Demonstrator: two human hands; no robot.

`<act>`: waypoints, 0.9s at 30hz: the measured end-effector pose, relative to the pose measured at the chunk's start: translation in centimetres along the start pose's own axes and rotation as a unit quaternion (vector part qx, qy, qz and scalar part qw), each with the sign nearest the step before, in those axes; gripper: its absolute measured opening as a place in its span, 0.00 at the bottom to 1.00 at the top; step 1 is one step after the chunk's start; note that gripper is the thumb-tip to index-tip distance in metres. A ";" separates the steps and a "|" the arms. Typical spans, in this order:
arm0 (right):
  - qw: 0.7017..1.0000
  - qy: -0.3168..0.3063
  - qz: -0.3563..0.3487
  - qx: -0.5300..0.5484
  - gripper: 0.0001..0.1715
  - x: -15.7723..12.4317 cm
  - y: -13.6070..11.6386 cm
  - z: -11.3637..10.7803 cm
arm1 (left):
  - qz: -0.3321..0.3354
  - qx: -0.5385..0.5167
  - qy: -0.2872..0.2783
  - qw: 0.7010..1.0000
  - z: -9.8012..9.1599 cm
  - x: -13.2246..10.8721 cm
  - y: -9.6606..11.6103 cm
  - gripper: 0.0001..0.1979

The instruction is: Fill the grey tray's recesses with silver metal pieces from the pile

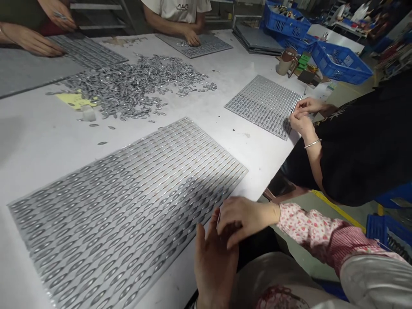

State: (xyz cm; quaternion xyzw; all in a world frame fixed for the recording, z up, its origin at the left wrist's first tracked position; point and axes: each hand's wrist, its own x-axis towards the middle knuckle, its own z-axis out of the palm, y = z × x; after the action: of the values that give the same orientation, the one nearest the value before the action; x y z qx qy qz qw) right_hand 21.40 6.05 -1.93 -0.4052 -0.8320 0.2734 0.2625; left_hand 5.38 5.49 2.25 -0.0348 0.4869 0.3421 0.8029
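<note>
A large rectangular board [138, 206] lies on the table before me. Rows of small grey, leaf-shaped metal pieces [106, 234] cover its near and left parts. Towards the far right of the board, the rows are bare narrow strips. My left hand [215, 266] is just off the board's near edge, palm turned up and fingers stretched out; part of its palm is hidden. Above it, my right hand [244, 219] reaches over that palm with fingers bent together. Whatever those fingertips hold, if anything, is out of sight.
A heap of loose metal pieces [138, 83] spreads across the table beside yellow paper [75, 99]. Co-workers' hands work at other boards [260, 103] to the right and at the back. Stacked boards [254, 38], a mug [286, 62] and blue crates [341, 62] stand at the back right.
</note>
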 end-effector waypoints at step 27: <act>0.986 0.005 0.139 -0.089 0.09 0.2 5.8 -5.2 | -0.030 0.004 -0.097 0.995 -3.3 3.9 -2.0 0.07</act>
State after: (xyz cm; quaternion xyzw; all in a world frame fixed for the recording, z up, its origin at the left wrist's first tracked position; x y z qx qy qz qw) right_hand 27.80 10.54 -2.00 -0.5402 -0.7870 0.2305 0.1889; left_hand 5.19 4.74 -3.14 -0.0129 0.4065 0.3179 0.8565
